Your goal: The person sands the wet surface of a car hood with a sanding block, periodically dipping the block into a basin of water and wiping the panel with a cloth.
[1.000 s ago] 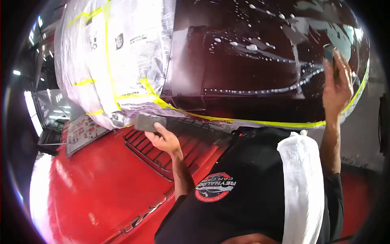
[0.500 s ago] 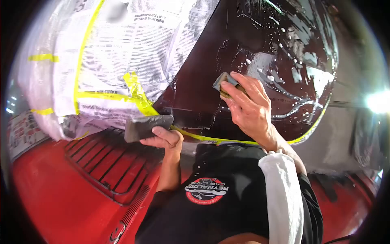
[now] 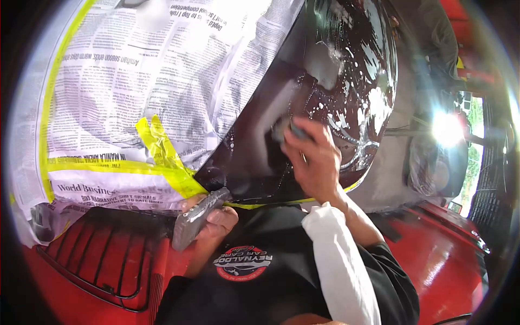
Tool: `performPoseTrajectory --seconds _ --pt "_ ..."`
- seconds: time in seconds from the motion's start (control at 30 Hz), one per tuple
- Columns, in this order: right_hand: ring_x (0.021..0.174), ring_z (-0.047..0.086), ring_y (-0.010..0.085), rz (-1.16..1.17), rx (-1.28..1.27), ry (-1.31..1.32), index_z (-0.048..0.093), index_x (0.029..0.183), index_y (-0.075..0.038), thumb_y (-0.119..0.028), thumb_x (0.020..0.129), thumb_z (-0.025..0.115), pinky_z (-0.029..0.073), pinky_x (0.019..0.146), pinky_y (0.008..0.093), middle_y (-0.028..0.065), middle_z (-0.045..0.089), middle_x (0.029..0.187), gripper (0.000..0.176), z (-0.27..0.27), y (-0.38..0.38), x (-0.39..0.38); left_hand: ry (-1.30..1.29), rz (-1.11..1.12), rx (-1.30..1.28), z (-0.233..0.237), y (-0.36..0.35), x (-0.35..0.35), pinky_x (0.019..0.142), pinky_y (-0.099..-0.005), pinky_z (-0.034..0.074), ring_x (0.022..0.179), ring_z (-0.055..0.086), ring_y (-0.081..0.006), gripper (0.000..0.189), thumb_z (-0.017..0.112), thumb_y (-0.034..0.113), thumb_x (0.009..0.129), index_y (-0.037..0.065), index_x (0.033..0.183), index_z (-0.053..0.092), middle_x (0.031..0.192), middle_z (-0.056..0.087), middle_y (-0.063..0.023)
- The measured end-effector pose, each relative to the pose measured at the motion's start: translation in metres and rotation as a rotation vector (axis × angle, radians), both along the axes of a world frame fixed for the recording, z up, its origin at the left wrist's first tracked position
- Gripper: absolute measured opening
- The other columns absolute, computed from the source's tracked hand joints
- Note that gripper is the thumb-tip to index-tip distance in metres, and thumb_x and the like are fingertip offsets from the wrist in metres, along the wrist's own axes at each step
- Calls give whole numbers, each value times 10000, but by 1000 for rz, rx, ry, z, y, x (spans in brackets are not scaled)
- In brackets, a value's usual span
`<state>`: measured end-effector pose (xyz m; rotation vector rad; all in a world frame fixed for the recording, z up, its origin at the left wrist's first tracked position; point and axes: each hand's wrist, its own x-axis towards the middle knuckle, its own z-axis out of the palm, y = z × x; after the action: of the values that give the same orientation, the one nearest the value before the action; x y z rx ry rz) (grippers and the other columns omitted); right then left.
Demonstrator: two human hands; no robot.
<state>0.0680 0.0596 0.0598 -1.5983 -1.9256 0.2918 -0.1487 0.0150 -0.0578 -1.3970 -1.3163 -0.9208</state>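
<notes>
My right hand (image 3: 315, 162) is closed around a small sanding pad (image 3: 284, 131), its grey face toward a dark maroon car panel (image 3: 254, 162). Motion blurs the pad and fingertips. The panel is wet, with droplets and whitish suds on its right side. Lower down, my left hand (image 3: 218, 223) grips a dark grey block (image 3: 196, 219), held tilted near the panel's lower left corner. Its thumb and fingers wrap the block from both sides. Yellow masking tape (image 3: 187, 183) runs beside that corner.
Newspaper masking (image 3: 130, 81) covers the area left of the panel. Below it lies a red surface (image 3: 70, 265) with a black metal rack (image 3: 103, 260). A white cloth (image 3: 341, 265) hangs by my right arm. A bright lamp (image 3: 448, 129) shines at the right.
The camera view has shifted and turned. My left hand has rotated the grey block from nearly level to steeply tilted. My right hand has moved slightly left and down in view, still gripping the pad.
</notes>
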Motion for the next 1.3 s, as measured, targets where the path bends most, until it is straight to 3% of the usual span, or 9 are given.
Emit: performPoseTrajectory --seconds 0.03,0.2,0.3,0.4,0.43,0.53,0.87,1.0,1.3 --pt "986 653 313 -35 -2 41 771 1008 -91 3 711 810 553 832 382 118 675 1144 314 3 21 -10 311 222 79 0 5 -6 694 -395 624 935 697 -441 721 683 -253 689 -103 1323 374 1087 585 -421" --pt "966 647 318 -57 -46 46 767 1012 -88 -31 739 812 552 808 374 107 676 1128 283 -2 -17 5 310 153 59 11 0 -2 569 -360 540 745 652 -290 596 659 -202 757 -118 1282 389 891 612 -306" --pt "938 655 318 -85 -3 53 777 986 -95 -59 752 812 552 791 383 121 680 1125 240 2 6 -4 -296 -290 -356 7 -18 1 628 -352 554 806 660 -322 501 612 -91 859 -124 1296 368 962 604 -314" --pt "930 664 315 -83 42 67 776 999 -99 -70 760 810 556 786 392 141 679 1124 242 -3 22 -3 395 189 -146 -13 -25 -11 679 -351 551 857 651 -321 457 532 71 964 -125 1337 353 1089 572 -329" --pt "930 663 317 -59 9 44 770 1015 -98 -82 769 805 553 796 394 137 678 1127 249 -5 10 2 -169 -310 -170 -12 -19 -2 708 -351 556 881 648 -310 500 508 119 984 -130 1371 312 1159 536 -332" --pt "936 661 315 6 0 5 759 1048 -104 -108 787 796 548 814 398 119 676 1131 264 -6 -10 10 -850 -803 -64 -3 -2 20 746 -341 559 890 642 -269 636 479 192 1005 -140 1455 174 1257 489 -314" --pt "1015 663 292 -37 -24 22 775 997 -87 -45 756 815 559 866 384 126 671 1129 247 -6 6 1 -960 -793 -61 -2 -5 21 615 -341 500 774 606 -255 501 518 238 987 -106 1310 351 1003 573 -224" --pt "1017 665 303 -73 -12 93 776 976 -73 -26 750 810 561 866 389 129 668 1135 234 0 21 -8 -729 -711 -297 11 -9 8 617 -350 491 762 605 -262 441 492 215 968 -121 1242 411 966 591 -205" --pt "1043 664 271 -73 -59 94 747 1026 -37 6 790 780 545 874 350 157 667 1164 242 -3 -2 -2 -771 -734 -165 0 -5 15 592 -351 494 684 597 -257 432 472 214 979 -142 1212 390 894 608 -217"
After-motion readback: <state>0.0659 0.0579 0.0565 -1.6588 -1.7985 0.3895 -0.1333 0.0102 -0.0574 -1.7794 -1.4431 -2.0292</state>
